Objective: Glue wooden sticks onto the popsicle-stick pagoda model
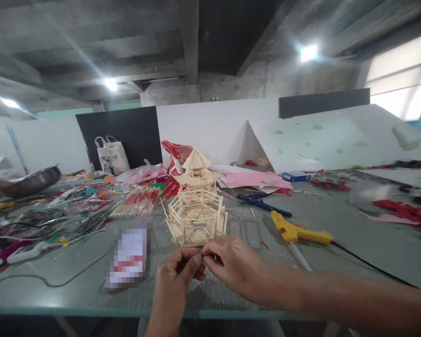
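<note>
Close together in front of a pale wooden stick pagoda model (196, 201), my two hands meet fingertip to fingertip. My left hand (184, 269) is closed in a pinch, thumb against the fingers. Also pinched, my right hand (228, 262) comes in from the right with its fingertips touching the left ones. Whatever they hold is too small or hidden to name. The model stands upright on the table, with a pointed roof, stacked tiers and a wide railed base. To its right lies a yellow glue gun (298, 231) with a clear stick and a black cord.
Dark blue pliers (264, 203) lie behind the glue gun. A bundle of thin sticks in plastic (140, 201) sits left of the model, a blurred-out packet (128, 257) nearer. Cables, a power strip (19, 255) and a metal bowl (35, 181) crowd the left side.
</note>
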Motion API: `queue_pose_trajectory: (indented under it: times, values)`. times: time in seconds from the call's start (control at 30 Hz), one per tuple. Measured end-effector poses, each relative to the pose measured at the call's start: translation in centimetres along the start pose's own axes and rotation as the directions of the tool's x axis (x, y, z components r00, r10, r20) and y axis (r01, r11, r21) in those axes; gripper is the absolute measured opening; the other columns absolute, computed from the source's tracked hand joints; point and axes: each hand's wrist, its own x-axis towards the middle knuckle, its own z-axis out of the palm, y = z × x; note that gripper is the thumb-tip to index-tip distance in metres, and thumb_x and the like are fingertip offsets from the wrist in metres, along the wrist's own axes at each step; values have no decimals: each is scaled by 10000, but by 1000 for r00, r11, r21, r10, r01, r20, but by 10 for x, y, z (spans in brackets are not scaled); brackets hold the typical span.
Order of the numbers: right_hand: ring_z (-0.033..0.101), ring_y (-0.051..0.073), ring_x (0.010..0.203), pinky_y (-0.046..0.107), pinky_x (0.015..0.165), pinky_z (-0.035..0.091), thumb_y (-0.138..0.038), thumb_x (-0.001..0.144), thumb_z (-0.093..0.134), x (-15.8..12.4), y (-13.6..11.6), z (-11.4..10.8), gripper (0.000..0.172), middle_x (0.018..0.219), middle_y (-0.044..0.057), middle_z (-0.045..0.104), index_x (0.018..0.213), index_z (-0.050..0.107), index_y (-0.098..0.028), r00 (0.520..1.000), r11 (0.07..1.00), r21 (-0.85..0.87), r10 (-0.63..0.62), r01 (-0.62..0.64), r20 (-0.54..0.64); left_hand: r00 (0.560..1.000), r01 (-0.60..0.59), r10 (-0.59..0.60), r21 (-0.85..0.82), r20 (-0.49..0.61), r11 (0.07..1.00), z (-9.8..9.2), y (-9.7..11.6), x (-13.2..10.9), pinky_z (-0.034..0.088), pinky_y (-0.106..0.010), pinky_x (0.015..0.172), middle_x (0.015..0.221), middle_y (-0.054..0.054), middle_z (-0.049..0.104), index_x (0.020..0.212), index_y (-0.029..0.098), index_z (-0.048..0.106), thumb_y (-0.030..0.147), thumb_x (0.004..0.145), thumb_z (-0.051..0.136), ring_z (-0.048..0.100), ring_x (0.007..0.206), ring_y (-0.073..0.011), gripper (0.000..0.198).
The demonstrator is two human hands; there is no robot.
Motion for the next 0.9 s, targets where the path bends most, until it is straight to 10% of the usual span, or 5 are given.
queue_pose_trajectory:
  times: [0.23,0.47,0.9]
  values:
    - [549,100,629,206,597,358,-138,793,468,6,4,-7,197,700,-2,643,766,658,-182,995,993,74,-95,98,-36,989,-141,148,342,6,929,-11,3,11,463,-262,574,670,-19,642,817,174,551,433,821,453,608,579,-150,277]
    - [529,133,732,242,670,379,-154,832,464,25,27,-35,161,766,41,606,811,624,-154,925,955,-219,-256,198,-282,947,-293,322,488,26,822,-20,7,32,435,-260,613,632,14,605,864,188,489,344,841,445,586,605,-138,164]
    - [551,174,826,274,752,391,-178,750,546,61,33,-36,218,859,91,635,931,633,-93,962,945,-187,-271,270,22,946,-203,318,655,-61,728,-12,3,47,443,-272,561,681,-23,658,848,186,589,352,788,493,612,591,-171,201]
